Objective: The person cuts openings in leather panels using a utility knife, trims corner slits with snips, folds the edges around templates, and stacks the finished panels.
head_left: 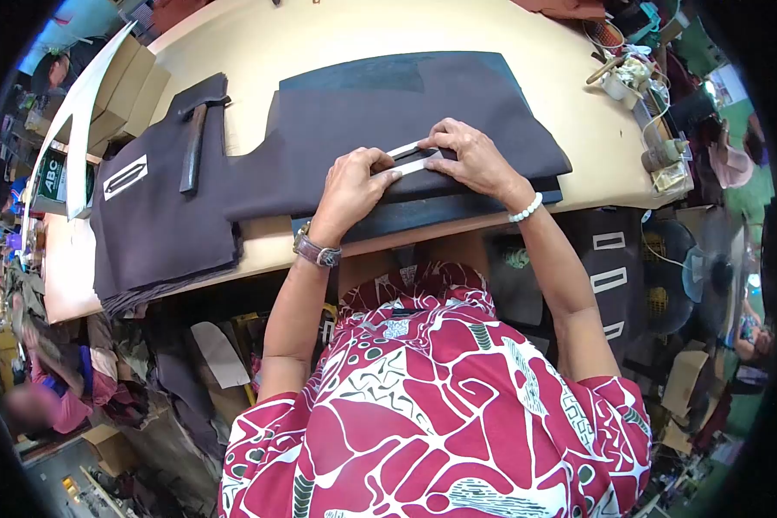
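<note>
A white rectangular patch with a dark slot [420, 165] lies on a dark brown cloth piece [345, 129] in front of me. My left hand [354, 188] is closed at the patch's left end, thumb and fingers pinching its edges. My right hand [476, 162] has its bent fingers pinched on the right end. Under the cloth, a dark board [406, 211] shows along the table's front edge. The cloth directly beneath my fingertips is hidden.
To the left lies a stack of dark cloth [160, 233] bearing another slotted white patch [125, 177] and a hammer [194, 148]. Cardboard boxes [129, 91] stand behind it. Clutter fills the table's right end, near a holder [617, 85]. Another person [47, 406] is at lower left.
</note>
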`<state>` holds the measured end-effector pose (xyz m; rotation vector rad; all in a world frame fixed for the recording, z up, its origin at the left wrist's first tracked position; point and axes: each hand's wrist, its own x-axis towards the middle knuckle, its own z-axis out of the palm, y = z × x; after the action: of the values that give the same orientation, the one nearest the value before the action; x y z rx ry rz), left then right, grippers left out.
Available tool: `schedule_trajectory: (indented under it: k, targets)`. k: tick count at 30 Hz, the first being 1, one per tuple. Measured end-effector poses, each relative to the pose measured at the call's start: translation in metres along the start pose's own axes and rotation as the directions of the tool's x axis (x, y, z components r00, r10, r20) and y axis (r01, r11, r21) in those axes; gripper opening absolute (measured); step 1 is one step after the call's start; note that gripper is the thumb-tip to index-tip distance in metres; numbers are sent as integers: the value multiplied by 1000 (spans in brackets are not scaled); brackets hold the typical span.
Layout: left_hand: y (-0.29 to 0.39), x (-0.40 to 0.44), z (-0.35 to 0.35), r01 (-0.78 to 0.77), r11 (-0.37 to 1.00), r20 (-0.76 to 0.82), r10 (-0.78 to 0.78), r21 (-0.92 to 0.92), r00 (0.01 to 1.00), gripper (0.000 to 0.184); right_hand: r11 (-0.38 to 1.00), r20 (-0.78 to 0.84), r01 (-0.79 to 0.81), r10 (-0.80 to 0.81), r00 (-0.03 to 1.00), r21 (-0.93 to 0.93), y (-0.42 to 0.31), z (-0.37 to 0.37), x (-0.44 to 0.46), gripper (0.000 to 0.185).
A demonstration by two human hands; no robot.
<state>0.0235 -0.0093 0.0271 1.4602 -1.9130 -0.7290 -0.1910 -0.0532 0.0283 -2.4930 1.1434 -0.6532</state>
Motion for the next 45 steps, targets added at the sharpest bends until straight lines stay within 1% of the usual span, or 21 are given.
schedule_trajectory:
  k: [3, 6, 9, 12, 15, 18, 21, 22, 25, 26, 29, 30, 31, 33, 34, 35, 36, 37, 39, 41, 45]
  targets:
    - [0, 6, -4, 38, 998, 81, -41, 47, 996, 25, 998, 15, -3, 2, 1000, 57, 2, 1, -3, 28]
    - [8, 11, -10, 101, 990, 148, -115, 95, 982, 27, 997, 22, -25, 24, 999, 68, 3, 4, -3, 30]
    - [8, 13, -13, 59, 984, 164, -87, 167, 983, 26, 998, 39, -18, 15, 999, 67, 3, 1, -2, 33]
    - [-4, 9, -9, 15, 998, 110, -22, 61, 994, 25, 999, 48, -17, 16, 999, 38, 4, 2, -1, 35]
    - [-11, 2, -8, -51, 999, 49, 52, -20, 997, 21, 999, 63, -19, 16, 998, 45, 4, 1, -1, 31]
    - [-16, -6, -5, -145, 988, -17, 146, 57, 989, 18, 997, 89, 56, -60, 994, 46, 5, -3, -3, 25]
    - [-18, -7, -3, -181, 982, -53, 183, 46, 982, 16, 976, 162, 21, -57, 985, 219, 14, -11, -3, 19]
    - [-18, -7, -2, -184, 982, -53, 186, 53, 981, 16, 973, 180, 12, -55, 982, 231, 18, -15, 1, 22]
    - [-17, -7, -1, -197, 978, -58, 201, 68, 978, 15, 1000, -52, 25, -25, 998, 7, 23, -5, 9, 25]
    - [-17, -7, 0, -203, 977, -63, 207, 69, 976, 15, 993, -72, 67, -74, 995, -97, 24, 1, 11, 31]
    - [-14, -8, 0, -218, 971, -74, 225, 100, 971, 13, 968, -134, 157, -185, 974, -196, 10, 31, 17, 37]
    - [-14, -9, 0, -219, 969, -70, 228, 117, 971, 13, 970, -86, 168, -185, 979, -176, 1, 38, 19, 42]
    - [-14, -10, -1, -220, 966, -66, 230, 134, 971, 13, 963, -94, 188, -209, 973, -192, -1, 44, 20, 43]
    - [-15, -19, -13, -235, 949, -40, 249, 211, 968, 12, 975, -84, 166, -179, 980, -149, 1, 34, 19, 45]
    - [-17, -24, -21, -243, 937, -27, 258, 251, 966, 12, 983, -80, 110, -122, 989, -150, 5, 25, 18, 46]
    - [-21, -30, -28, -190, 957, -18, 198, 219, 980, 12, 987, -73, 53, -64, 995, -151, 12, 18, 16, 47]
    - [-25, -36, -35, -133, 974, -6, 137, 185, 991, 12, 984, -92, 39, -56, 994, -175, 16, 13, 15, 48]
    - [-27, -40, -38, -74, 986, 10, 74, 151, 997, 12, 982, -88, 58, -75, 993, -182, 17, 15, 14, 48]
    - [-31, -42, -38, -99, 985, -6, 101, 139, 995, 12, 975, -76, 97, -114, 991, -200, 13, 18, 17, 49]
    - [-32, -41, -37, -123, 981, -16, 127, 148, 992, 12, 970, -45, 178, -188, 981, -167, -2, 35, 24, 47]
    - [-32, -44, -38, -72, 986, -7, 74, 149, 997, 13, 958, -75, 240, -254, 964, -155, -44, 72, 35, 45]
